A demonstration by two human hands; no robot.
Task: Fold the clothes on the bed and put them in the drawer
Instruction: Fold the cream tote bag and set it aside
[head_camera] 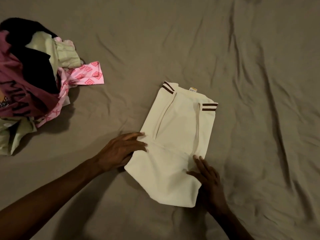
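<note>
A cream shirt (176,132) with brown-striped sleeve cuffs lies on the bed, its sleeves folded in and its lower part turned up. My left hand (119,151) lies at the shirt's left edge with straight fingers on the fabric. My right hand (207,177) rests flat at the shirt's lower right edge, fingers pointing up onto the cloth. Neither hand grips the shirt. A heap of unfolded clothes (31,75) sits at the far left: maroon, black, pale green and a pink patterned piece (86,75).
The bed is covered by a wrinkled grey-brown sheet (251,66) that fills the whole view. No drawer is in view.
</note>
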